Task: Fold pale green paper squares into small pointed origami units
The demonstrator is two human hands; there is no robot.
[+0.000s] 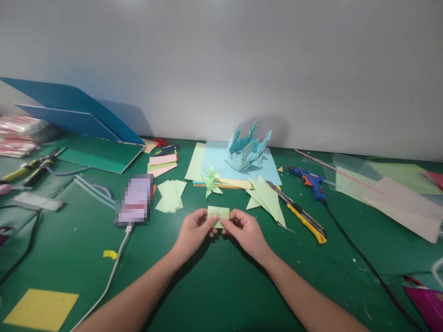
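Note:
A small folded piece of light green paper (218,214) is held over the green table (221,286) between both hands. My left hand (194,233) pinches its left side with closed fingers. My right hand (244,230) pinches its right side and lower edge, thumb on top. Just beyond lie a stack of light green paper pieces (170,195), a small folded green star shape (211,180) and green paper triangles (267,197).
A blue folded paper crown (246,148) sits on light blue sheets at the back. A yellow utility knife (304,216), a blue glue gun (309,180) with black cord, a phone (134,199) on a white cable, pliers (32,167) and blue boards (72,110) surround the area.

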